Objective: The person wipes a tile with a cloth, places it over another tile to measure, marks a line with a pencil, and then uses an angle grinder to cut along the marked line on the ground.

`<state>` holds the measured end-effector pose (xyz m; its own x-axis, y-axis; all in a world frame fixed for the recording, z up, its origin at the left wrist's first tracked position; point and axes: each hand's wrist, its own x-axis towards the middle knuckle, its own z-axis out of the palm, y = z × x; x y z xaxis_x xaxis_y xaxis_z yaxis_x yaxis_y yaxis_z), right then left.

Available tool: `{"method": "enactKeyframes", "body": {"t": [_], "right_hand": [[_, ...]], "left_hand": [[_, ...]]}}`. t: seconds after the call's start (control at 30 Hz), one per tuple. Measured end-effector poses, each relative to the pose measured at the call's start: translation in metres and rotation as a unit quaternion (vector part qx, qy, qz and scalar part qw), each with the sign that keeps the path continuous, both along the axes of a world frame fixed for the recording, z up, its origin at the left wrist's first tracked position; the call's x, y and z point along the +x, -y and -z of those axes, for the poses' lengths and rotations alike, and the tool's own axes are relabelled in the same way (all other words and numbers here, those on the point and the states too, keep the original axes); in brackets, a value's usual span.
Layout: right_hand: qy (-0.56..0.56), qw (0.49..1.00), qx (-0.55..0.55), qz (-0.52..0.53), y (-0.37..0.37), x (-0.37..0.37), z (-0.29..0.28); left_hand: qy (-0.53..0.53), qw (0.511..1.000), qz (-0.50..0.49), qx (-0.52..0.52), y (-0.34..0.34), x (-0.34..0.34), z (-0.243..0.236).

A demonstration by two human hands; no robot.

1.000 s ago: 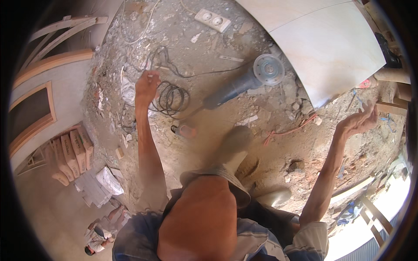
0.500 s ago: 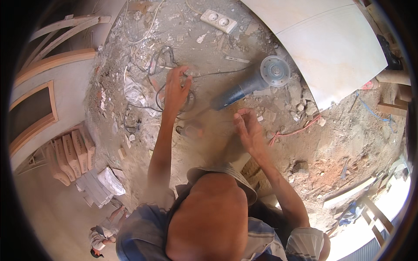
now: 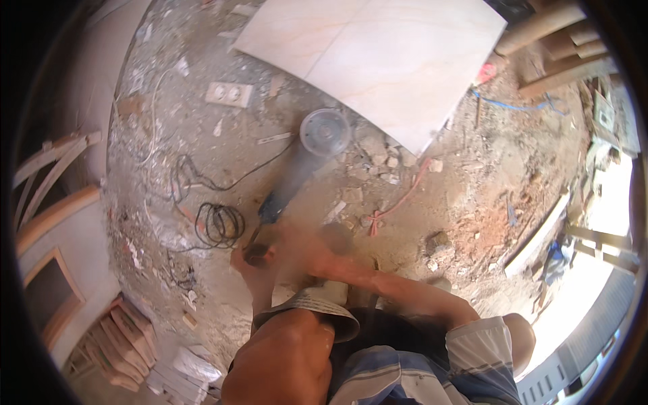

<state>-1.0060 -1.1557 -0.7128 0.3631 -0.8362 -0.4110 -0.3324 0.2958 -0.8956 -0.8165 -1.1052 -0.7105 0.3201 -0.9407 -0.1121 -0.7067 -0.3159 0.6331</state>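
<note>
My left hand (image 3: 253, 263) is low in the middle, closed on a small dark thing (image 3: 258, 254) that I cannot make out. My right hand (image 3: 300, 246) reaches across to meet it, so blurred and hazy that its fingers are unclear. Just above both lies an angle grinder (image 3: 283, 189) with its disc (image 3: 325, 131) at the top end and its dark cord running left. A coiled black cable (image 3: 219, 226) rests on the dusty ground to the left of my hands.
Large pale tiles (image 3: 378, 61) lie above the grinder; a white socket strip (image 3: 229, 93) is at their left. Red cord (image 3: 405, 202), blue cord (image 3: 513, 104) and rubble spread rightward. Timber (image 3: 560, 77) fills the upper right, sacks (image 3: 121, 337) the lower left; a wooden frame (image 3: 61, 290) stands left.
Both hands have come together below the grinder, the right moving far inward and the left moving down. The left has closed on the small thing. The view has shifted, bringing more tile into sight.
</note>
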Motion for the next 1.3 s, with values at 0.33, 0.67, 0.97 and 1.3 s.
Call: {"method": "enactKeyframes", "body": {"t": [0.33, 0.67, 0.97, 1.3], "right_hand": [[0.333, 0.879, 0.333, -0.08, 0.018, -0.07, -0.034], [-0.224, 0.946, 0.235, 0.002, 0.029, -0.323, -0.054], [-0.564, 0.795, 0.007, 0.222, -0.016, -0.456, 0.036], [-0.299, 0.943, -0.059, 0.133, 0.098, -0.29, -0.129]], "left_hand": [[-0.151, 0.939, 0.307, 0.015, 0.025, -0.05, -0.063], [-0.049, 0.985, 0.149, -0.077, 0.144, 0.003, -0.065], [0.187, 0.979, 0.074, 0.036, 0.13, 0.115, -0.009], [-0.031, 0.918, 0.158, 0.363, 0.09, 0.134, -0.039]]}}
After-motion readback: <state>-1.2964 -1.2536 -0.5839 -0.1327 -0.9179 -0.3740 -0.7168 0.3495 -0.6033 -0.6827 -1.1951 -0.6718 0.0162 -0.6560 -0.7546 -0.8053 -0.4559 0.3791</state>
